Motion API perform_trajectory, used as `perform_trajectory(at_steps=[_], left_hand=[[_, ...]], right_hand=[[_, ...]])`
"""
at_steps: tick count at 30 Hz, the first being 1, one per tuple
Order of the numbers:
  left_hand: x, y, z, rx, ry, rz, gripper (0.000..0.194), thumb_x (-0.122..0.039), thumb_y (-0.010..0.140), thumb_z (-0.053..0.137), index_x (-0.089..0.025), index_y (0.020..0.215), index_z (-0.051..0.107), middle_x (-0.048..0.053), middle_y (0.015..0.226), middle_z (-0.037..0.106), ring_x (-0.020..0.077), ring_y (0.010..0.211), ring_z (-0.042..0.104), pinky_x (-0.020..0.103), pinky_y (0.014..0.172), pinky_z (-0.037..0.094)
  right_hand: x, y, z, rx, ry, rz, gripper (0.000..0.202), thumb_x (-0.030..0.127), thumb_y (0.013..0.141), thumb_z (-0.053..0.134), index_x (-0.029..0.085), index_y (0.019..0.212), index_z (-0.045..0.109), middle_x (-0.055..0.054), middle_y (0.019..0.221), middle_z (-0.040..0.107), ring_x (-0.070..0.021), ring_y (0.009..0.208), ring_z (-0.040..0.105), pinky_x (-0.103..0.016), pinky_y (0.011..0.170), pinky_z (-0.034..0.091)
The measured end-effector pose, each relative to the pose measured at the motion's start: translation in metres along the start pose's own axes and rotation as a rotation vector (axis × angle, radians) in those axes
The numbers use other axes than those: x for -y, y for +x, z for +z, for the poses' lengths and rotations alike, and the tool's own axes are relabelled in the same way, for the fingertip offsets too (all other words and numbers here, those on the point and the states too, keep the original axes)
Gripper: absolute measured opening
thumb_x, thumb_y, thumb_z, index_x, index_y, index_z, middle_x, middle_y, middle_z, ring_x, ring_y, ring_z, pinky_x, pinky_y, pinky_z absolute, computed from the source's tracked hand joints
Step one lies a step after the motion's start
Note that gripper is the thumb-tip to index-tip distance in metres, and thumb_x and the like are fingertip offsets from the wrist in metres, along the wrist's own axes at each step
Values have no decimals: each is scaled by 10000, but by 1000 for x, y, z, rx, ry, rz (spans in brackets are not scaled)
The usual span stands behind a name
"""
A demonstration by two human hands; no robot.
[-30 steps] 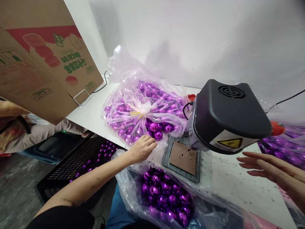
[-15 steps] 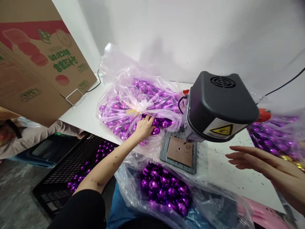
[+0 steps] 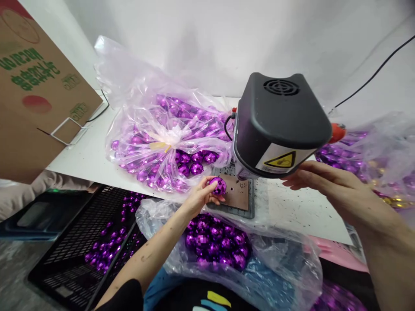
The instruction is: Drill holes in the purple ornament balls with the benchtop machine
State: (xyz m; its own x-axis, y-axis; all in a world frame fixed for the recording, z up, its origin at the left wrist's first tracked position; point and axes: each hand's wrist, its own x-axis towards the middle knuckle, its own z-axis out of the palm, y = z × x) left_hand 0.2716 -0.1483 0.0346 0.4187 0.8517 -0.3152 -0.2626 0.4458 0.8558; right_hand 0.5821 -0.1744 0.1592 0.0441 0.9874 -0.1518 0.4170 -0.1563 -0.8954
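Between its thumb and fingers my left hand (image 3: 202, 195) holds a shiny purple faceted ball (image 3: 218, 185), just over the left edge of the brown board (image 3: 238, 194) on the drill-press-like machine's base (image 3: 223, 209). My right hand (image 3: 327, 179) is beside the black machine head (image 3: 282, 125), fingers stretched out and partly hidden by it; nothing shows in them. A tied clear plastic bag (image 3: 136, 116) of purple balls lies to the left of the machine. Below the board, an open plastic bag (image 3: 285, 259) in my lap holds more purple balls (image 3: 217, 242).
A cardboard box (image 3: 39, 112) stands at the left by a white wire stand (image 3: 68, 130). Below it is a black crate (image 3: 61, 242) with purple balls. Another bag (image 3: 389, 138) with purple and gold balls lies at the right. Dark shavings dot the white table (image 3: 301, 211).
My left hand has come away from the tied bag with a purple ball and moved over the board. My right hand has moved up to the machine head. The camera view has shifted.
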Motion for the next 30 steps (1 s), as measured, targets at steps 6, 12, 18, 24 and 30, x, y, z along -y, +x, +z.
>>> perform_trajectory(at_steps=[6,12,18,24,30], left_hand=[[5,14,4,-151,425,253,394,-462,876,682,-230,1192,634,43,1151,688,209,1037,647,317,892,516],[14,28,10,-116,709,389,467,-394,897,677,-224,1314,556,74,1264,658,258,1141,616,422,1029,467],[16,30,20,-115,1058,587,520,-360,844,753,-204,1297,553,107,1256,640,289,1167,591,450,1022,467],[28,33,32,-181,1219,669,424,-280,796,763,-195,1182,609,120,1253,616,310,1185,555,479,1044,435],[28,37,35,-60,1099,584,405,-234,815,707,-212,1197,576,75,1128,652,287,1175,565,530,1149,333]], right_hand=[[-20,-4,-6,-36,44,49,551,631,789,663,233,1170,677,-98,1075,720,-195,935,698,-311,827,598],[-27,-3,-3,-16,51,94,568,663,778,663,239,1155,671,-87,1071,724,-190,929,698,-328,855,587],[-28,0,-1,-2,77,136,611,684,741,694,228,1148,666,-98,1055,728,-194,923,697,-335,842,577],[-12,-4,-3,-108,60,14,494,600,804,689,208,1106,696,-103,1004,733,-166,870,693,-308,786,572],[34,-9,-4,-363,193,-250,442,534,908,598,229,1219,671,-115,1007,719,-166,830,701,-321,734,578]])
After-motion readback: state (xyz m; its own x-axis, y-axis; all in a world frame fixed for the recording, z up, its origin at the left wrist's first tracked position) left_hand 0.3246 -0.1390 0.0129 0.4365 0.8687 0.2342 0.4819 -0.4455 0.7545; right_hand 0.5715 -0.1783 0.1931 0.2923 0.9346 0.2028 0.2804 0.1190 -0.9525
